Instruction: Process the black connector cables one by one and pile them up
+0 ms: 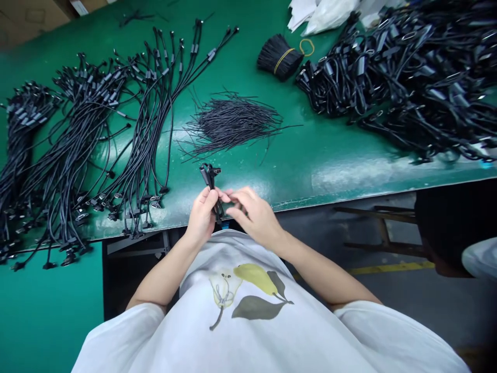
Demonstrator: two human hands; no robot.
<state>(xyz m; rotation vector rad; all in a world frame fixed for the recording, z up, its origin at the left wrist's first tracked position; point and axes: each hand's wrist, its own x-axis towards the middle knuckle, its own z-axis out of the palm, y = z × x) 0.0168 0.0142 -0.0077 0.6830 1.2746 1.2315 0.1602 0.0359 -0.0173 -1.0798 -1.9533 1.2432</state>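
Note:
Close to the table's front edge, my left hand [202, 212] grips a folded black cable [209, 177], its connectors sticking up above the thumb. Beside it, my right hand [252, 212] has its fingers curled with the thumb close to the index finger, near the cable's middle. Whatever those right fingertips pinch, if anything, is too small to make out. Just beyond both hands lies a loose pile of black twist ties [236, 123]. Straight, unfolded black cables [155, 119] with plugs at both ends are spread to the left.
A banded bundle of black ties [280, 57] and a yellow rubber band [307, 47] lie farther back on the green table [310, 140]. Folded cables [388, 72] are heaped at right, near white plastic bags [330, 14]. A wooden stool [382, 228] stands below.

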